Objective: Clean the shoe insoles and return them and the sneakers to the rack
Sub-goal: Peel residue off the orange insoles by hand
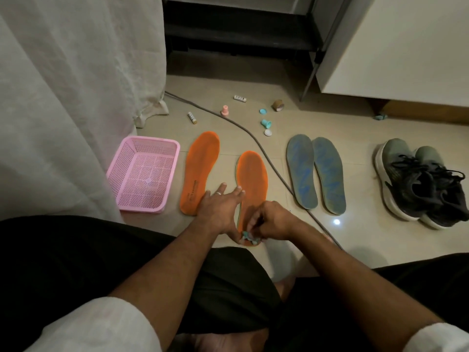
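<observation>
Nearest us: right hand pinching a small teal cloth against the heel of the right orange insole; left hand flat, fingers straight, steadying that insole's edge. Second orange insole beside the pink basket. Grey-blue insoles, then sneakers, toward the floor's right edge.

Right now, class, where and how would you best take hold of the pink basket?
Grip the pink basket by its right rim, coming from above. It sits upright and open, that rim faces bare floor, while the curtain crowds its left side.
</observation>
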